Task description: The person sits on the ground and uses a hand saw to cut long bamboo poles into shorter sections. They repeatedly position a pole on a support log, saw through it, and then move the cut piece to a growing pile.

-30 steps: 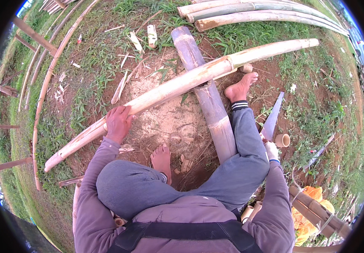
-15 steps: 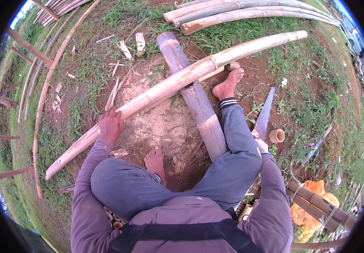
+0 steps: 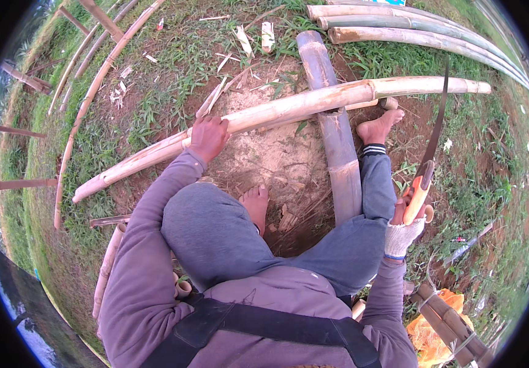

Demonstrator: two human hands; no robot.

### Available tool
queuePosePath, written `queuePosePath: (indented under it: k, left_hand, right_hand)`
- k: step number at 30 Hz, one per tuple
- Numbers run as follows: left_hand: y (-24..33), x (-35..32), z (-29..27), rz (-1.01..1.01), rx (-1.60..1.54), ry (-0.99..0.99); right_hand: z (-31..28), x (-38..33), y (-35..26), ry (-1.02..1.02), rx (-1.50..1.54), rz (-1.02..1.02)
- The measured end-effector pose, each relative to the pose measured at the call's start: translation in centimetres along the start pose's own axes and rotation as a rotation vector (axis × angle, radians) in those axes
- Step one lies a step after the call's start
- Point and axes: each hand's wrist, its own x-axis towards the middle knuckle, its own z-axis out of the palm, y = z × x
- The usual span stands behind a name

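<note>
**Bare feet and a raised saw beside a loose pole**

We press our left hand (image 3: 208,136) down on the pale bamboo pole (image 3: 289,109), fingers wrapped over it, where it lies across a thicker grey bamboo log (image 3: 337,141) on the dirt. Our gloved right hand (image 3: 404,228) is clenched around the orange handle of a curved saw (image 3: 431,142), its blade lifted off to the right, clear of the pole. The risk we see: the round pole rests on a round log, so it may roll or slide under a stroke. Our bare right foot (image 3: 376,127) sits just beside the crossing, and our left hand lies on the pole itself; a slipping blade could reach either.
</note>
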Motion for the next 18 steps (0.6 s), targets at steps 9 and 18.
queuePosePath:
  k: [9, 18]
  left_hand:
    - [-0.5, -0.5, 0.3, 0.011, -0.057, 0.088]
    - [-0.8, -1.2, 0.7, 0.016, -0.078, 0.144]
  right_hand:
    - [14.8, -9.1, -7.0, -0.405, 0.360, 0.101]
    - [16.4, -9.6, -7.4, -0.485, 0.225, -0.009]
